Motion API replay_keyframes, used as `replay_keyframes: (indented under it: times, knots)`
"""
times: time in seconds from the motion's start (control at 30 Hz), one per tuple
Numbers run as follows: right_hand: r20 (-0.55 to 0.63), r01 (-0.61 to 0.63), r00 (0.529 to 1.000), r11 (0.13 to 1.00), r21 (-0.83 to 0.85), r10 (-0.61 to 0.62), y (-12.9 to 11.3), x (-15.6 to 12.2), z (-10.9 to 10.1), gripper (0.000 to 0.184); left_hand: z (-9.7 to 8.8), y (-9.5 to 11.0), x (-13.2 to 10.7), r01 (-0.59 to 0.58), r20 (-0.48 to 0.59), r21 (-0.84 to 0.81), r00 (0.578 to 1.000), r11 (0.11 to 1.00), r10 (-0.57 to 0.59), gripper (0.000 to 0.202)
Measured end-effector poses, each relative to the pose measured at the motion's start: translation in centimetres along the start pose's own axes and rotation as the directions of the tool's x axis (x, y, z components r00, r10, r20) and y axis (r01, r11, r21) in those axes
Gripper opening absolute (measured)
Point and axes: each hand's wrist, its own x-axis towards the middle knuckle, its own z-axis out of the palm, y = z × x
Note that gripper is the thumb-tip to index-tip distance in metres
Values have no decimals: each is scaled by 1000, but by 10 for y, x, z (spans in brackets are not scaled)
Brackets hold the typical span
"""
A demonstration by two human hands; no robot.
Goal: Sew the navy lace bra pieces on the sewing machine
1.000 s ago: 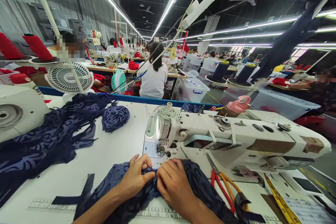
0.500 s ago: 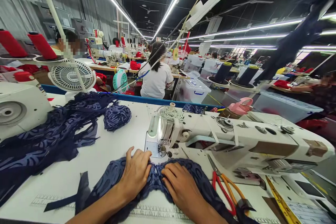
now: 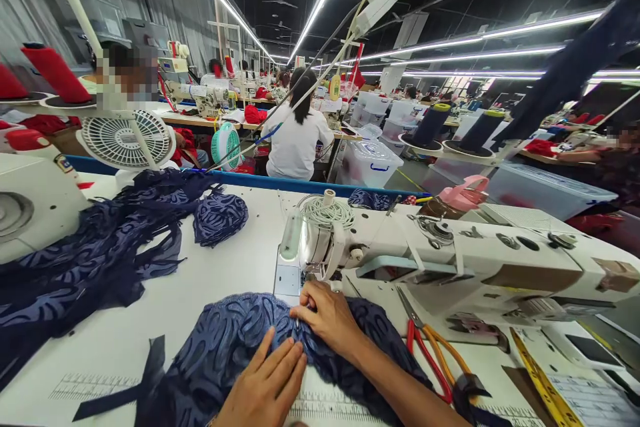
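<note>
A navy bra (image 3: 227, 330) with a swirled pattern lies on the white sewing table before me, its cups to either side of a narrow centre. My left hand (image 3: 270, 380) rests flat on the inner part of the left cup, fingers stretched out. At the bra's upper middle, my right hand (image 3: 327, 317) has thumb and fingers curled together on the fabric, just in front of the sewing machine's needle area. The sewing machine (image 3: 400, 247) stands directly behind, its metal plate (image 3: 289, 278) partly visible. My right fingertips are partly hidden.
Scissors (image 3: 425, 347) with red and orange handles and a yellow tape measure (image 3: 543, 380) lie to the right. Navy fabric pieces (image 3: 120, 247) and a stack of cups (image 3: 220, 217) are on the left. A white fan (image 3: 127, 139) stands behind. Co-workers sit further back.
My left hand has slid down and toward me from the bra's top edge, now flattened on the cup. My right hand has moved up to the centre top edge.
</note>
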Motion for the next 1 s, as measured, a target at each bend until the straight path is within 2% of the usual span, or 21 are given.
replay_keyframes:
  times: [0.07,0.2,0.3,0.47,0.63,0.77,0.9,1.0]
  knots:
    - [11,8,1000,1000,5,-8,1,-2,-1,20,3,1,0,11,-11,-20,1000,1000,-12,51]
    - [36,24,999,1000,12,-24,1,-5,-5,20,15,7,-6,77,-111,-37,990,996,-81,51]
    - [55,12,998,999,31,-14,0,-3,-7,22,23,11,-8,90,-127,-38,987,995,-94,47]
    - [79,-31,997,997,75,25,1,-1,-7,22,27,13,-4,119,-250,3,961,993,-115,43]
    - [69,-96,994,989,111,89,5,2,-5,20,18,12,3,156,-190,-20,969,988,-157,38]
    - [95,-82,993,987,136,70,10,4,-10,18,14,9,5,119,-163,9,980,993,-116,41]
    - [100,-87,992,989,121,75,8,1,-12,11,17,10,6,155,-191,-27,969,987,-158,36]
    - [84,-112,991,989,100,104,5,-2,-8,20,20,12,6,153,-231,-25,961,988,-155,35]
